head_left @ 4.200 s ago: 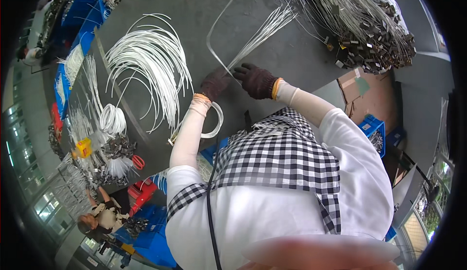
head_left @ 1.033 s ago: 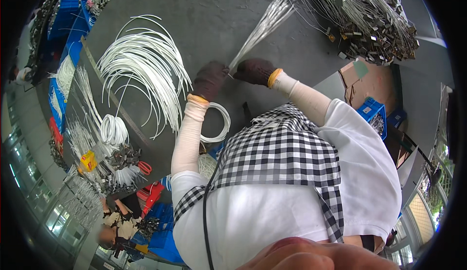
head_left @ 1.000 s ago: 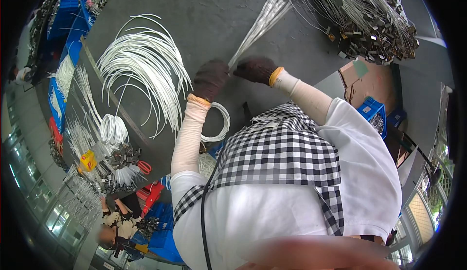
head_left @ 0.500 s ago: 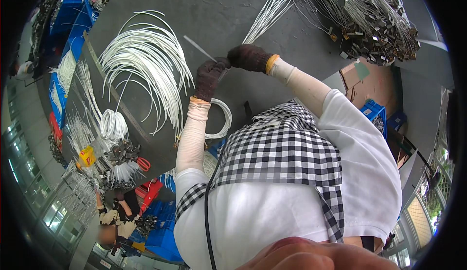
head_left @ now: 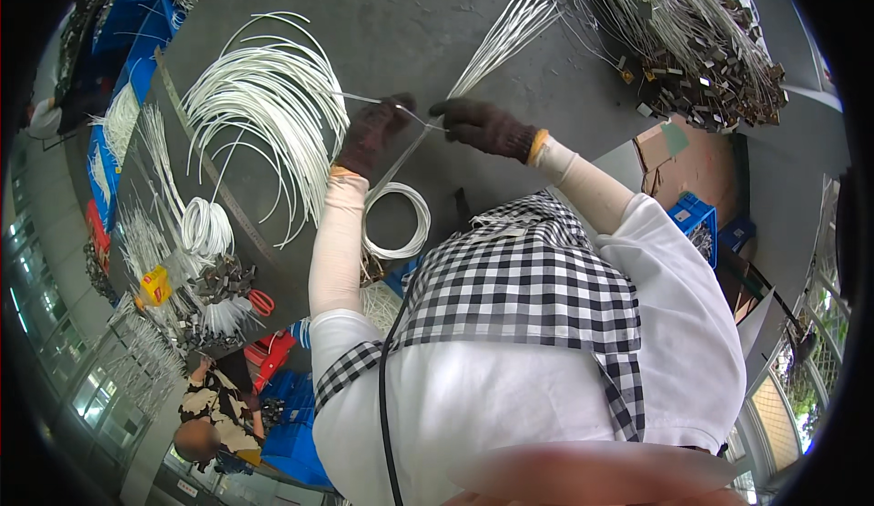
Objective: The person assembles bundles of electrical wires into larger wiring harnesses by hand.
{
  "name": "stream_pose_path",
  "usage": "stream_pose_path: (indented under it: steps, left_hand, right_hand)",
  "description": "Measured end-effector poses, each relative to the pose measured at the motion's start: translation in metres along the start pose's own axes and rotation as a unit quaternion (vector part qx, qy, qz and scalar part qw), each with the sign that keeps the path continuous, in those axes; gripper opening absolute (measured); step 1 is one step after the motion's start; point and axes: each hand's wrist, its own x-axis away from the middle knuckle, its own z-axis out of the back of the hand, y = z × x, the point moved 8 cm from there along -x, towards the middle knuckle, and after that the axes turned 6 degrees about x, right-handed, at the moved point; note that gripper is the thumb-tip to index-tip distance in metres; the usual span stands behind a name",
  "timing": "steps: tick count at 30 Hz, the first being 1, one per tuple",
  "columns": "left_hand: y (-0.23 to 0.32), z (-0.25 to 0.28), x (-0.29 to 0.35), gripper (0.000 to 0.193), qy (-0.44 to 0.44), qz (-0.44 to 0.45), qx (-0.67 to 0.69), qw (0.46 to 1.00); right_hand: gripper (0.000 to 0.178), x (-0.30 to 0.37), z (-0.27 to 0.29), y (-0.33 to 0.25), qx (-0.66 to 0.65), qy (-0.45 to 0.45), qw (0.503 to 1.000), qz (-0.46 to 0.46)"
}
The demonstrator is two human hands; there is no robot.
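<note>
Dark brown gloves cover both hands, which are over the grey table. My left hand is closed on a thin white strip that looks like a cable tie; one end sticks out to the left. The strip stretches right across a bundle of thin white cables, near where the bundle narrows. My right hand is closed at the strip's other end, its fingertips beside the bundle. From there the bundle fans out toward the far side, and its narrow part runs down past my left wrist. Whether the strip circles the bundle is too small to tell.
A large curved pile of white cables lies left of my hands, over a long metal ruler. A white coil is near my apron. Red-handled scissors lie lower left. Many cables with metal ends are heaped far right. Another person is lower left.
My hands have moved apart, the left one leftward and the right one rightward. The strip now shows stretched between them across the bundle.
</note>
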Motion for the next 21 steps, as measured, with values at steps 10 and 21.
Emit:
stream_pose_path:
  steps: [10, 21]
  left_hand:
    - [0.030, -0.073, 0.004, 0.018, -0.155, -0.184, -0.473, 0.847]
    - [0.035, -0.080, 0.014, 0.030, -0.201, -0.020, -0.436, 0.877]
  right_hand:
    - [0.021, 0.000, -0.010, 0.036, -0.067, -0.052, 0.974, -0.212]
    - [0.018, -0.050, 0.006, -0.001, 0.243, 0.047, 0.969, 0.028]
